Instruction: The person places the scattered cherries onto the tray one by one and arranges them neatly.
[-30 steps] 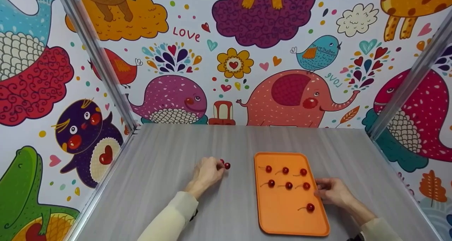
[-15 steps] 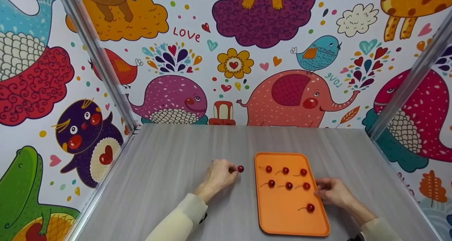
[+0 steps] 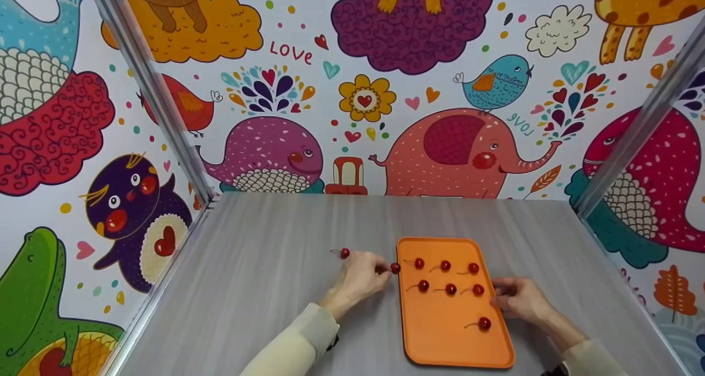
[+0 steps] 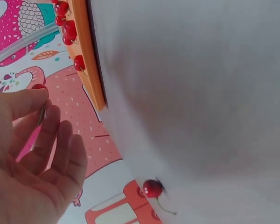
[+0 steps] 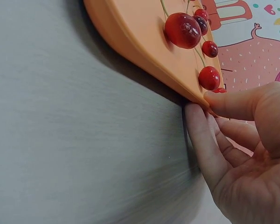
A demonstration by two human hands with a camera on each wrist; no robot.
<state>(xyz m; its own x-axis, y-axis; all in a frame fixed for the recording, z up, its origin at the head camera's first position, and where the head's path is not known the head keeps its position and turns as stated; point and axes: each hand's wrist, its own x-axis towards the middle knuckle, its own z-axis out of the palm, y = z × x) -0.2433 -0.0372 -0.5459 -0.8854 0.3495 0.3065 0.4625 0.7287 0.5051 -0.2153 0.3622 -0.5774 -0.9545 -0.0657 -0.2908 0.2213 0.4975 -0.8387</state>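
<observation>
My left hand [image 3: 361, 279] pinches a cherry [image 3: 395, 268] by its stem, just at the left rim of an orange tray [image 3: 446, 334]. In the left wrist view the stem sits between thumb and forefinger, with most of that cherry hidden behind the thumb. Several red cherries with stems lie on the tray, mostly in two rows at its far half, plus a lone cherry [image 3: 484, 323] nearer the front right. My right hand [image 3: 523, 300] grips the tray's right rim, thumb above and fingers [image 5: 203, 140] beneath the edge.
Another cherry [image 3: 345, 252] lies on the grey table [image 3: 264, 266], behind my left hand. Printed cartoon walls [image 3: 286, 90] enclose the table at the back and sides, with metal corner posts [image 3: 160, 101].
My left hand has moved right with the pinched cherry, from beside the other cherry to the tray's left rim. The right hand and tray have stayed in place.
</observation>
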